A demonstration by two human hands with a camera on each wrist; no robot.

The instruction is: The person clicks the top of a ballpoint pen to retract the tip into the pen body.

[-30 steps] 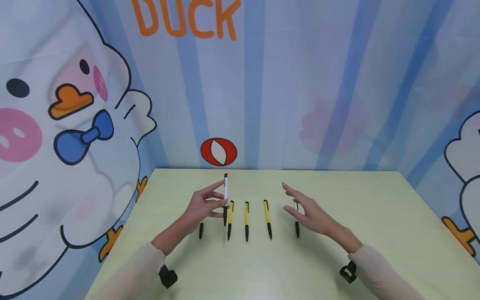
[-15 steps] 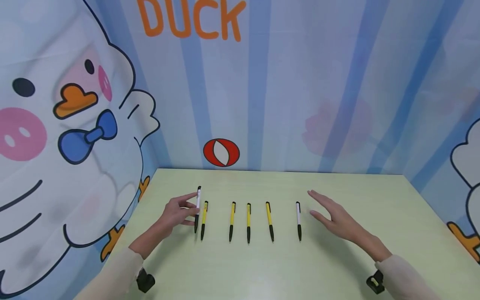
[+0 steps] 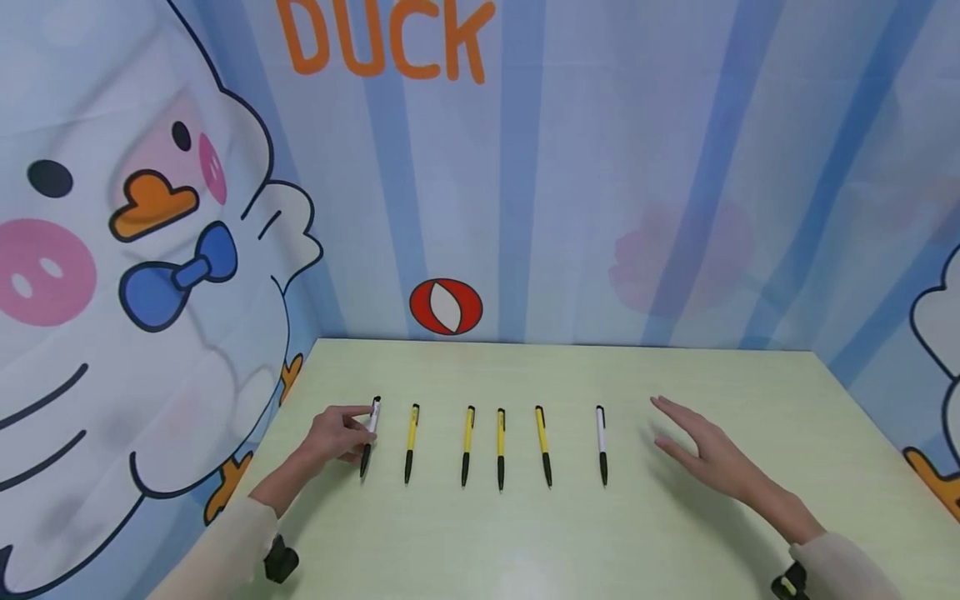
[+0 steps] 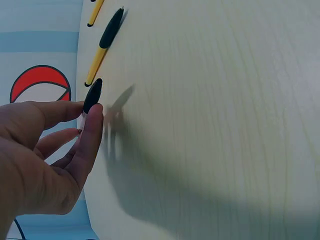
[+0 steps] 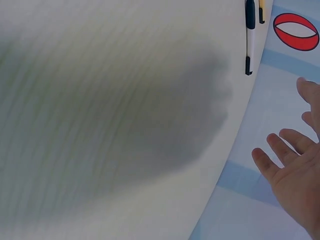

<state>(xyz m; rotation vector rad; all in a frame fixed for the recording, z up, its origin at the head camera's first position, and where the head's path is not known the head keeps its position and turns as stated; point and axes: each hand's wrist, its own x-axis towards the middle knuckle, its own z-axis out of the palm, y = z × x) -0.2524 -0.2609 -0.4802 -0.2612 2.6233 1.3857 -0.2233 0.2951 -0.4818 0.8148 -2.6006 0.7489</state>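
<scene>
My left hand pinches a white-and-black pen between thumb and fingers at the left end of a row of pens. In the left wrist view its black grip points away from the hand, and its shadow falls apart from it on the table. To its right lie several yellow-and-black pens, the nearest yellow pen a short gap away. Another white-and-black pen lies at the row's right end. My right hand hovers over the table to the right of that pen, fingers extended, holding nothing.
The pale table has its far edge against a blue striped curtain with cartoon prints. More yellow pens lie side by side, tips toward the near edge. A printed duck covers the left side.
My left hand has carried the white pen leftward over the yellow pens and lowered it at the row's left end. My right hand has moved off to the right, uncovering the other white pen.
</scene>
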